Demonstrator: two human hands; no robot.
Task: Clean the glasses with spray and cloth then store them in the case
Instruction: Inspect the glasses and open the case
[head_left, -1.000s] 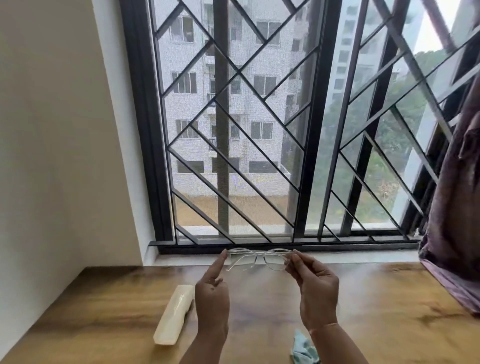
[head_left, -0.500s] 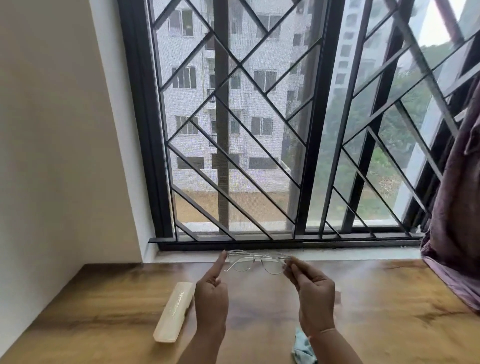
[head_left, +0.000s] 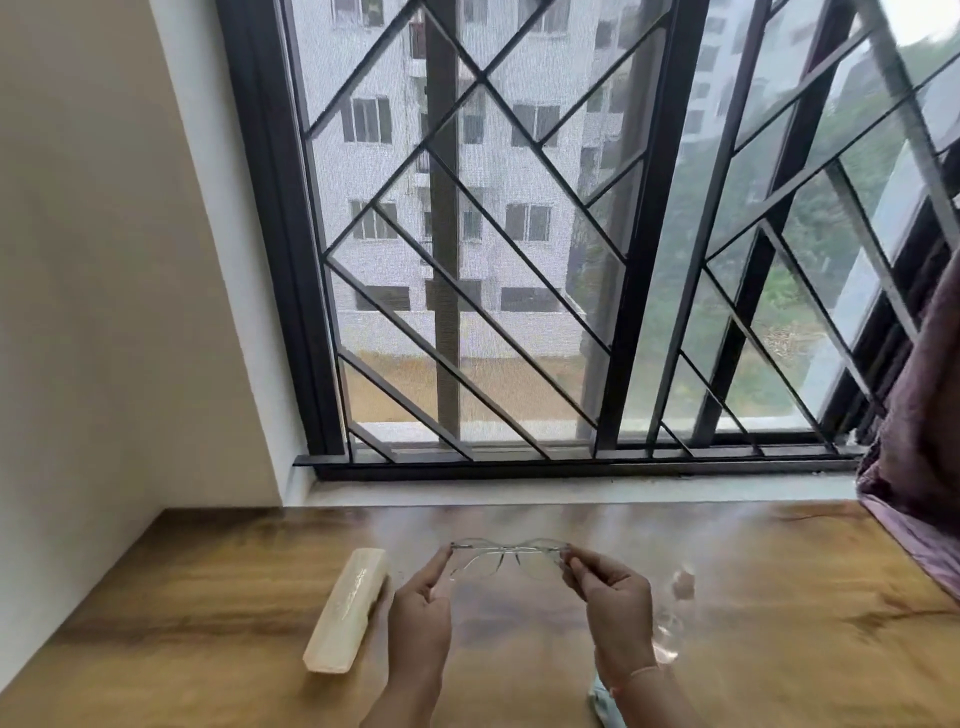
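A pair of clear-framed glasses (head_left: 506, 556) hangs in the air above the wooden table (head_left: 208, 597), held level by both ends. My left hand (head_left: 421, 618) pinches the left end and my right hand (head_left: 615, 608) pinches the right end. A closed cream glasses case (head_left: 347, 608) lies on the table to the left of my left hand. A light blue cloth (head_left: 605, 706) peeks out under my right forearm at the bottom edge. To the right of my right hand stands a small clear spray bottle (head_left: 675, 613), blurred and hard to make out.
A barred window (head_left: 519, 260) with a white sill (head_left: 571, 491) runs along the table's far edge. A cream wall (head_left: 104, 312) closes the left side. A purple curtain (head_left: 924, 441) hangs at the right and drapes onto the table corner.
Both hands have lowered the glasses from the window sill height down over the table, and the view has tilted up slightly. The case and cloth have stayed in place.
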